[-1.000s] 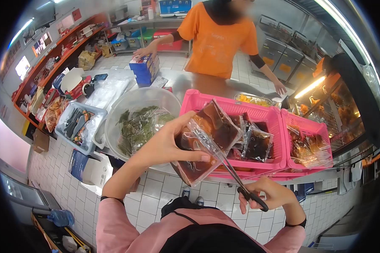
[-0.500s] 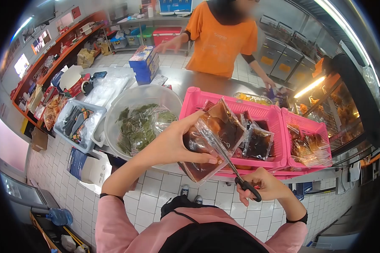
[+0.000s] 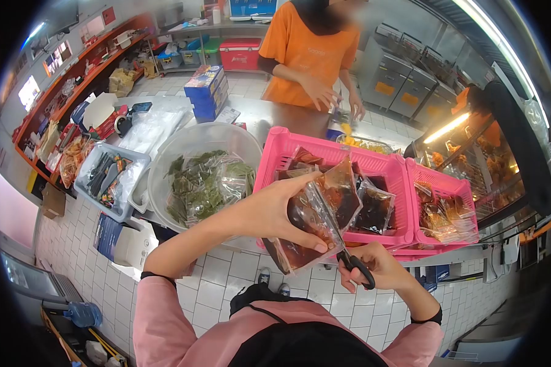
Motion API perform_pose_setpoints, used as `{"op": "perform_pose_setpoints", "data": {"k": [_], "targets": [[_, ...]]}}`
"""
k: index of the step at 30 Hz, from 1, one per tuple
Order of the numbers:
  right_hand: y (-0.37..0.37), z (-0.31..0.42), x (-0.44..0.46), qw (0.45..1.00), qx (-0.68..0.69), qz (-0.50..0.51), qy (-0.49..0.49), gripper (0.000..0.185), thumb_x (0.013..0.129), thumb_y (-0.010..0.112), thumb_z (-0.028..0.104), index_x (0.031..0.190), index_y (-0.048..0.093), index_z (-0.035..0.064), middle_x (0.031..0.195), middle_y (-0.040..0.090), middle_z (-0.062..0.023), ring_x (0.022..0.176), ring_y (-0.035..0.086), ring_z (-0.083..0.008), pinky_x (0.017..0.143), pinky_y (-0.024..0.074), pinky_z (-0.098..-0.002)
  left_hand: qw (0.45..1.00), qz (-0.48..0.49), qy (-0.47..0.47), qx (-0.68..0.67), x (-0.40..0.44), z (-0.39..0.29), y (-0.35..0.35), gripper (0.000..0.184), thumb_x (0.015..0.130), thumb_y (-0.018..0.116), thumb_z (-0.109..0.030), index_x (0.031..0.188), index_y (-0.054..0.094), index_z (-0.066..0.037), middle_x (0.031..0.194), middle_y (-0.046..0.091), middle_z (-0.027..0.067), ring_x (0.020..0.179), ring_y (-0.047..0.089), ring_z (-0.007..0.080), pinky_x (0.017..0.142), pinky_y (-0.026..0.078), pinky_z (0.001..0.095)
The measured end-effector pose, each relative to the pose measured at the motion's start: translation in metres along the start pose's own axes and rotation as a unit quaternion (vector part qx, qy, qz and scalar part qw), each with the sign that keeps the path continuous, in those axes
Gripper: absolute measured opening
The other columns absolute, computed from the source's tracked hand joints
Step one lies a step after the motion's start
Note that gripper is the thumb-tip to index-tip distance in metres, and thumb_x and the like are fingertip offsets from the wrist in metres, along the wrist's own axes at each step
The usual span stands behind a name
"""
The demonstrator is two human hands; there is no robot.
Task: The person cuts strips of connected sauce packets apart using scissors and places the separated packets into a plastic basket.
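Note:
My left hand grips a strip of joined clear sauce sachets filled with dark red-brown liquid, thumb on the front, other fingers hidden behind. My right hand has its fingers in the black handles of a pair of scissors. The blades lie along the seam between two sachets; how far they have cut I cannot tell. Just behind stands a pink basket holding more dark sachets. A round clear tub with packets of green leaves is left of my left hand.
A second pink basket with amber sachets stands at right, beside a lit glass food cabinet. Blue boxes and a grey bin are on the left. Across the steel table, a person in an orange shirt handles something near a tray.
The scissors and my right hand have moved slightly left and up, blades still along the seam. The person opposite has brought both hands together over the table near the tray.

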State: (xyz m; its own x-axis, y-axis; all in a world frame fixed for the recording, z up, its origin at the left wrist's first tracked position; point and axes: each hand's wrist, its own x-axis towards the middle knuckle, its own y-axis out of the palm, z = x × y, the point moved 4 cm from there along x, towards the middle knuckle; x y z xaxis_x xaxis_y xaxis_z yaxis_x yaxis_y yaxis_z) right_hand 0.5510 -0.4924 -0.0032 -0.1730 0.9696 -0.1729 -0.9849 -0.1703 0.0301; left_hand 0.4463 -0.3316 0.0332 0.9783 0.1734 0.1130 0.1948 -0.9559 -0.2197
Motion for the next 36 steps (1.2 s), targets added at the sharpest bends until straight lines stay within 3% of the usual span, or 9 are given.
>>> {"op": "perform_pose_setpoints", "data": {"k": [2, 4, 8, 17, 19, 29, 33, 35, 36], "targets": [[0.001, 0.003, 0.001, 1.000, 0.003, -0.001, -0.005, 0.023, 0.084, 0.056, 0.022, 0.075, 0.051, 0.0009, 0.059, 0.052, -0.0020, 0.053, 0.051, -0.0079, 0.045, 0.0347, -0.0210, 1.000, 0.013, -0.007, -0.027, 0.002, -0.005, -0.001, 0.081, 0.058, 0.078, -0.021, 0.124, 0.036, -0.001, 0.110, 0.052, 0.0085, 0.102, 0.047, 0.0150, 0.089, 0.036, 0.0277], [0.000, 0.006, 0.001, 0.999, 0.008, -0.033, -0.003, 0.051, 0.073, 0.058, 0.051, 0.072, 0.047, 0.0015, 0.057, 0.044, -0.0006, 0.049, 0.051, -0.0110, 0.040, 0.0327, -0.0212, 0.982, 0.038, -0.085, -0.163, 0.002, -0.003, 0.000, 0.075, 0.059, 0.078, -0.019, 0.122, 0.040, -0.004, 0.109, 0.052, 0.0066, 0.102, 0.047, 0.0139, 0.089, 0.036, 0.0276], [-0.002, 0.005, 0.003, 0.999, 0.014, -0.050, 0.001, 0.051, 0.073, 0.058, 0.051, 0.071, 0.047, 0.0012, 0.056, 0.043, -0.0007, 0.048, 0.050, -0.0116, 0.039, 0.0334, -0.0218, 0.983, 0.025, -0.088, -0.156, 0.005, -0.001, 0.000, 0.066, 0.059, 0.077, -0.017, 0.117, 0.045, -0.005, 0.106, 0.054, 0.0050, 0.099, 0.049, 0.0130, 0.087, 0.037, 0.0275], [-0.014, 0.019, 0.008, 0.995, -0.057, -0.074, 0.023, 0.042, 0.078, 0.061, 0.039, 0.065, 0.048, 0.0011, 0.052, 0.048, -0.0043, 0.046, 0.048, -0.0101, 0.040, 0.0333, -0.0213, 0.991, 0.089, -0.100, 0.005, 0.019, -0.004, -0.003, 0.044, 0.061, 0.076, -0.019, 0.098, 0.057, -0.003, 0.093, 0.060, 0.0039, 0.088, 0.054, 0.0115, 0.079, 0.042, 0.0263], [-0.017, 0.020, 0.007, 0.993, -0.068, -0.088, 0.049, 0.023, 0.081, 0.059, 0.019, 0.069, 0.055, 0.0008, 0.051, 0.048, 0.0007, 0.048, 0.043, -0.0042, 0.043, 0.0310, -0.0211, 0.985, 0.091, -0.143, -0.031, 0.020, 0.000, -0.004, 0.042, 0.061, 0.076, -0.021, 0.095, 0.058, -0.003, 0.091, 0.060, 0.0040, 0.085, 0.054, 0.0118, 0.077, 0.042, 0.0269], [-0.022, 0.034, 0.020, 0.986, -0.026, -0.120, 0.117, 0.024, 0.082, 0.059, 0.022, 0.070, 0.056, 0.0016, 0.050, 0.048, 0.0007, 0.044, 0.041, -0.0039, 0.039, 0.0285, -0.0195, 0.984, 0.111, -0.139, -0.014, 0.031, 0.006, -0.003, 0.043, 0.061, 0.075, -0.022, 0.095, 0.059, -0.003, 0.094, 0.060, 0.0045, 0.087, 0.054, 0.0123, 0.078, 0.042, 0.0258], [-0.034, 0.032, 0.021, 0.981, 0.011, -0.173, 0.089, 0.027, 0.080, 0.060, 0.028, 0.072, 0.053, 0.0034, 0.051, 0.048, -0.0001, 0.043, 0.043, -0.0038, 0.038, 0.0288, -0.0183, 0.994, 0.061, -0.075, -0.059, 0.033, 0.012, -0.005, 0.038, 0.065, 0.074, -0.028, 0.091, 0.062, -0.003, 0.090, 0.060, 0.0047, 0.087, 0.054, 0.0136, 0.079, 0.040, 0.0265], [-0.035, 0.038, 0.023, 0.978, 0.006, -0.209, -0.004, 0.023, 0.080, 0.061, 0.024, 0.077, 0.049, 0.0034, 0.055, 0.049, -0.0007, 0.044, 0.043, -0.0041, 0.038, 0.0285, -0.0183, 0.997, 0.032, -0.043, -0.050, 0.032, 0.011, -0.007, 0.037, 0.067, 0.072, -0.028, 0.092, 0.062, -0.003, 0.089, 0.060, 0.0041, 0.086, 0.054, 0.0129, 0.079, 0.040, 0.0254], [-0.037, 0.038, 0.024, 0.982, 0.015, -0.187, -0.020, 0.020, 0.078, 0.063, 0.014, 0.080, 0.046, 0.0034, 0.061, 0.052, -0.0022, 0.049, 0.050, -0.0062, 0.039, 0.0359, -0.0190, 0.998, 0.003, -0.047, -0.039, 0.029, 0.003, -0.008, 0.035, 0.069, 0.071, -0.028, 0.091, 0.061, -0.002, 0.088, 0.059, 0.0034, 0.084, 0.055, 0.0119, 0.077, 0.040, 0.0243]]}}
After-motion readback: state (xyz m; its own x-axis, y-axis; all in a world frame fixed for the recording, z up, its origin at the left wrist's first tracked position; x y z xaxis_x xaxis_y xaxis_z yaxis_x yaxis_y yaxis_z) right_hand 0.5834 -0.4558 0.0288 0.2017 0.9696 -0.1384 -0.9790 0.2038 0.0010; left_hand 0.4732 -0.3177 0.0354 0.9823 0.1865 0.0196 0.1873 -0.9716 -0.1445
